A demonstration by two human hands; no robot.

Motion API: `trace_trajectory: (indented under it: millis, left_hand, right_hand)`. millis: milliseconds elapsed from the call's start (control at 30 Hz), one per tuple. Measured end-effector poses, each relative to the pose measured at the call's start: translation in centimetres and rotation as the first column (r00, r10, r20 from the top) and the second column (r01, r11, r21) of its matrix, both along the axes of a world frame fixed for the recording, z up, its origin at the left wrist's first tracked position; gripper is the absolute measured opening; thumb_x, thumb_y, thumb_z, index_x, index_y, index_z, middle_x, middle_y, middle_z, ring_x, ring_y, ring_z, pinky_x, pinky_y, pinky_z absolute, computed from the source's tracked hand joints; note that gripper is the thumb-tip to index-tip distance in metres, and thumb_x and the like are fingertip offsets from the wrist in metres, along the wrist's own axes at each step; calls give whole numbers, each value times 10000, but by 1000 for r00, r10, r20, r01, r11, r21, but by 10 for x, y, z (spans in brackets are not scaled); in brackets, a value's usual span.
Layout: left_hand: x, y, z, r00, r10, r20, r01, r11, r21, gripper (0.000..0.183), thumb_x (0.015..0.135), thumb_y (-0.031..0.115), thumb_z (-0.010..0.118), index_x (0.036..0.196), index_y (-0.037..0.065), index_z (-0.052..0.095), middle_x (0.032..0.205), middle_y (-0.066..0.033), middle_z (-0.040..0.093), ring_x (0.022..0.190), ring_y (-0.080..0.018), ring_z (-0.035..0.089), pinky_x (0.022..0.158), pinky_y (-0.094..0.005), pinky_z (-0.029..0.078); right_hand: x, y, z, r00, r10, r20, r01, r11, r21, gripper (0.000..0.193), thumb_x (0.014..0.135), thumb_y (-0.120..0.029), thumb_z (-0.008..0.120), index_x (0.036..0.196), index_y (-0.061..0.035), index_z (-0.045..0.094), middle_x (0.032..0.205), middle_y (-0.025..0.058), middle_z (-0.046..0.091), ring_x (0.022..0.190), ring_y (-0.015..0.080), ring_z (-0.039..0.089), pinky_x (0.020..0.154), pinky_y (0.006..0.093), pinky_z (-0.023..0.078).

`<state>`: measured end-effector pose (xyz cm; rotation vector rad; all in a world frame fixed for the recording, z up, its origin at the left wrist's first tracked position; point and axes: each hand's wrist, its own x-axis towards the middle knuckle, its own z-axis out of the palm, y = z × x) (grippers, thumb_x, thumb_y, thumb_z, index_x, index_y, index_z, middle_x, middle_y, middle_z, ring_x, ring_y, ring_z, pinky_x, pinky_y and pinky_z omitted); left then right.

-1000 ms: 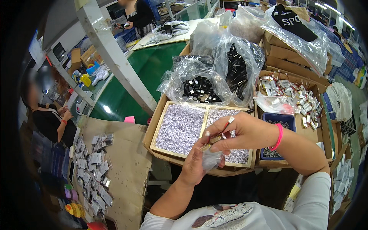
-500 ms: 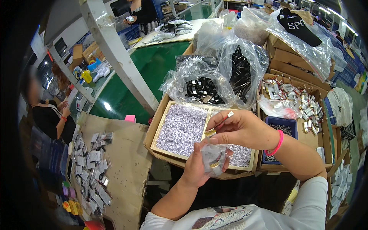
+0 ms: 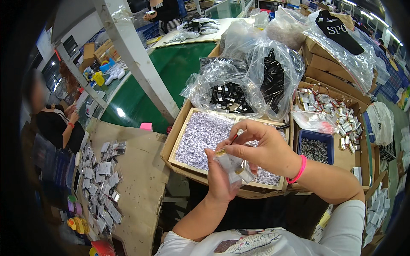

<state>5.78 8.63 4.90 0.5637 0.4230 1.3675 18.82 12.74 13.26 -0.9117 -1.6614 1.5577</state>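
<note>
Above the front of a two-part wooden tray point(image 3: 183, 163), my left hand point(image 3: 219, 182) grips a small clear plastic bag point(image 3: 235, 176) by its side. Something with a gold-coloured end shows through the film low in the bag. My right hand point(image 3: 268, 147), with a pink band on the wrist, pinches a small silver battery point(image 3: 227, 158) with red and black wires at the bag's mouth. Part of that battery appears inside the bag; the fingers and film hide its exact depth. Many small white-and-grey pieces point(image 3: 203, 134) fill the tray beneath both hands.
Clear bags of black parts point(image 3: 230, 98) stand behind the tray. To the right are a blue bin point(image 3: 315, 147) of small metal pieces and a carton of wired batteries point(image 3: 348, 123). Filled packets point(image 3: 102, 170) lie on the left table. A person point(image 3: 60, 123) works at far left.
My right hand has brought the battery down to the bag, its wires now among the fingers. My left hand has tilted the bag slightly. The view has shifted a little.
</note>
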Motion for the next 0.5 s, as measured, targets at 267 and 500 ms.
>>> trace_trajectory:
  millis: [267, 500]
  left_hand:
    - [-12, 11, -4, 929, -339, 148, 304, 927, 218, 676, 900, 604, 380, 1330, 85, 323, 1168, -146, 537, 921, -292, 612, 763, -451, 540]
    - [-18, -8, 5, 866, -497, -51, 499, 864, 60, 667, 832, -33, 530, 1423, 70, 238, 1325, -190, 449, 1208, -373, 482, 928, -509, 481]
  right_hand:
    - [22, 24, 19, 904, 46, 424, -340, 679, 650, 278, 792, -111, 670, 1045, -47, 574, 867, 142, 678, 826, 301, 655, 750, 393, 489]
    - [35, 21, 36, 827, 51, 560, -330, 850, 410, 274, 806, -121, 686, 1064, -60, 618, 909, 90, 666, 849, 250, 648, 743, 351, 498]
